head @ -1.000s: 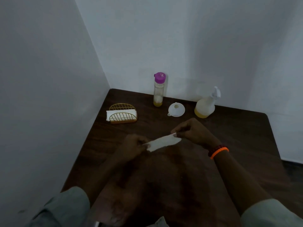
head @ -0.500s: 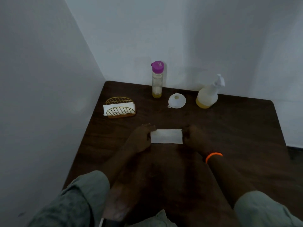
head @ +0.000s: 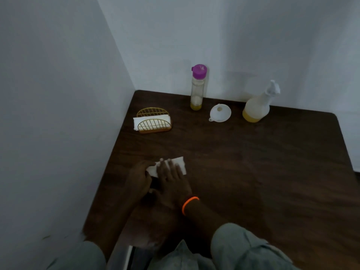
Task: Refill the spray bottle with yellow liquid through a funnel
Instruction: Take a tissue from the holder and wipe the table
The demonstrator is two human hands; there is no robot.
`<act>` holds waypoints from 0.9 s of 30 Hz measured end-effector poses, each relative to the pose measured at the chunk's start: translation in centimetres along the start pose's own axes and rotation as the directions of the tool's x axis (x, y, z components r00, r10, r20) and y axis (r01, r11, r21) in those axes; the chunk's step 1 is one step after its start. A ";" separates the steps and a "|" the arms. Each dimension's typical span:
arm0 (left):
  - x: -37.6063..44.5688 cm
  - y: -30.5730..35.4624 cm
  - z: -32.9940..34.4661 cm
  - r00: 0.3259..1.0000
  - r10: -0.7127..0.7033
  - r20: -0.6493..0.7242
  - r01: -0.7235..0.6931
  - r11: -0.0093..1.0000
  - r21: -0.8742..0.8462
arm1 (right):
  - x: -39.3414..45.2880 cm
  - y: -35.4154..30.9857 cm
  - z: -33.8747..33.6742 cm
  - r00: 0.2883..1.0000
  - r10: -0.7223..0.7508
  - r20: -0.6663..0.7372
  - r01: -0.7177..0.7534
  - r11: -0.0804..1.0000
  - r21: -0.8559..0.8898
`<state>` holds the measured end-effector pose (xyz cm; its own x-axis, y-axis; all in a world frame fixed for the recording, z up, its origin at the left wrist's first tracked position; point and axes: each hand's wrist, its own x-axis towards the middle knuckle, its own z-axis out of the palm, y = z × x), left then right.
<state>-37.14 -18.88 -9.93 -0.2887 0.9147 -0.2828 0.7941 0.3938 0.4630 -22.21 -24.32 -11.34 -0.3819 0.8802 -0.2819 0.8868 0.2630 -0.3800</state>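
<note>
A white spray bottle (head: 256, 106) with a little yellow liquid in its base stands at the back right of the dark wooden table (head: 253, 172). A white funnel (head: 220, 112) lies to its left. A tall clear bottle (head: 197, 87) with a purple cap and a thin layer of yellow liquid stands by the back wall. A white folded napkin (head: 178, 165) lies on the table near the left edge. My right hand (head: 171, 178) presses flat on it with straight fingers. My left hand (head: 139, 177) touches the napkin's left end; its grip is unclear.
A gold wire holder (head: 153, 121) with white napkins stands at the back left. White walls close the table at the left and the back. The table's right edge runs along the far right.
The napkin went from held in the air to flat on the table, then ended up further left. My right hand now lies flat on top of it instead of holding its right end.
</note>
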 end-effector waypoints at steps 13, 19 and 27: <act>-6.6 2.8 4.3 0.692 0.684 0.231 -0.722 0.658 0.216 | -12.6 13.9 -2.6 0.863 0.487 -0.133 -0.489 0.872 0.020; -6.8 3.8 4.2 0.719 0.657 0.226 -0.694 0.690 0.205 | -16.6 14.3 -1.8 0.729 0.679 -0.085 -0.661 0.731 0.169; -6.5 -0.6 1.2 0.838 0.536 0.103 -0.545 0.809 0.221 | -9.4 4.8 0.4 0.880 0.454 -0.138 -0.449 0.891 0.069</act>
<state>-35.14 -25.15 -9.41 0.2389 0.9681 -0.0758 0.9181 -0.1997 0.3425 -14.45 -31.54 -10.90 0.1020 0.9487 -0.2992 0.9437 -0.1874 -0.2725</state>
